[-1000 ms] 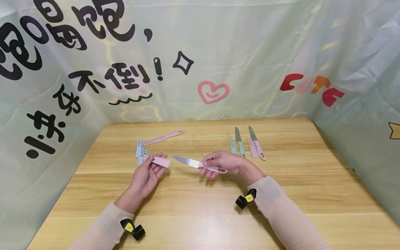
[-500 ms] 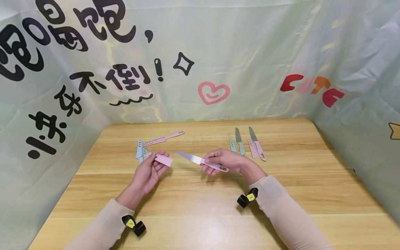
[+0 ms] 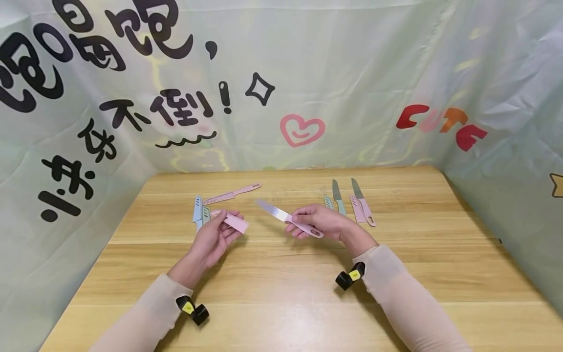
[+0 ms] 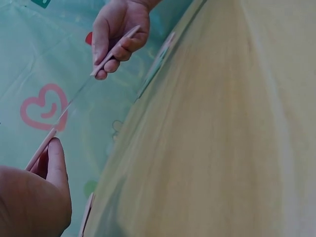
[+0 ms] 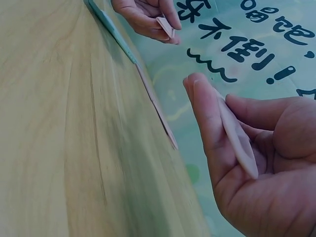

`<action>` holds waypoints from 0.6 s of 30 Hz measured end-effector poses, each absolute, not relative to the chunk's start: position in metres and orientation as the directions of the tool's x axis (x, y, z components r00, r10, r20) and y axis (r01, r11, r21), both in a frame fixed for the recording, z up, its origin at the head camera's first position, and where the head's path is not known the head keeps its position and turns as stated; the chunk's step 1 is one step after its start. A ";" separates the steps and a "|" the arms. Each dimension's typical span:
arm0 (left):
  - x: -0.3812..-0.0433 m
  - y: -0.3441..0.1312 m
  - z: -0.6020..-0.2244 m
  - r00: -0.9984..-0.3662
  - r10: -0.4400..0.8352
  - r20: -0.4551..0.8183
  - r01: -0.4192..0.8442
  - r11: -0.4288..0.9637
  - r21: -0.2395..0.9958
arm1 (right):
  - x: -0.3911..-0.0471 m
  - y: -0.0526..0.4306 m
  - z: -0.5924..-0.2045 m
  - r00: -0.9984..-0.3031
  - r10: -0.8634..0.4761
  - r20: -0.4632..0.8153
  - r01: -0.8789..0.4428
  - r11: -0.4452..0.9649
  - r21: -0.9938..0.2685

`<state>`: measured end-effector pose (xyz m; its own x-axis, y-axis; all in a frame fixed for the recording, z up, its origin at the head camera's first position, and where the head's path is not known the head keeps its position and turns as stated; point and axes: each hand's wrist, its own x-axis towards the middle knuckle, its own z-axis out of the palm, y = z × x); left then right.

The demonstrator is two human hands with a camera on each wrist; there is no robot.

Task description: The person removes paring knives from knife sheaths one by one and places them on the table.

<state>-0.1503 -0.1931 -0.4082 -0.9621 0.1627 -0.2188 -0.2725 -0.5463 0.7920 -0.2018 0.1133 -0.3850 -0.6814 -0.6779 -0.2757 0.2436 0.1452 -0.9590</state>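
In the head view, my left hand (image 3: 215, 238) pinches a pink knife sheath (image 3: 236, 223) between thumb and fingers above the table. My right hand (image 3: 318, 221) grips a knife by its pink handle (image 3: 308, 228), and the bare blade (image 3: 273, 210) points up and to the left. A gap separates the blade's tip from the sheath. The right wrist view shows the pink handle (image 5: 237, 138) lying between thumb and fingers, and the sheath's open end (image 5: 166, 27) beyond it. Seen from the left wrist, the sheath (image 4: 41, 150) and the blade lie roughly in line.
Behind my left hand lie a blue sheathed knife (image 3: 197, 209), a green sheath (image 3: 206, 214) and a pink sheathed knife (image 3: 233, 194). Beyond the right hand are a green knife (image 3: 337, 195) with its sheath and a pink knife (image 3: 363, 203) beside a pink sheath (image 3: 357, 209).
My left hand has shifted slightly right and up with the sheath. The right hand has risen a little, and the knife has turned so that its blade points more upward.
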 end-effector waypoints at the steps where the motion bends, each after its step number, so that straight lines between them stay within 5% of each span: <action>1: -0.151 -0.192 -0.407 -0.961 0.168 -0.219 -0.276 -0.541 0.795 | -0.202 0.113 -0.385 -0.687 -0.673 -0.276 0.247 0.141 -0.959; 18: -0.174 -0.176 -0.399 -0.944 0.232 -0.233 -0.309 -0.387 0.869 | -0.215 0.117 -0.383 -0.767 -0.581 -0.273 0.261 0.107 -0.959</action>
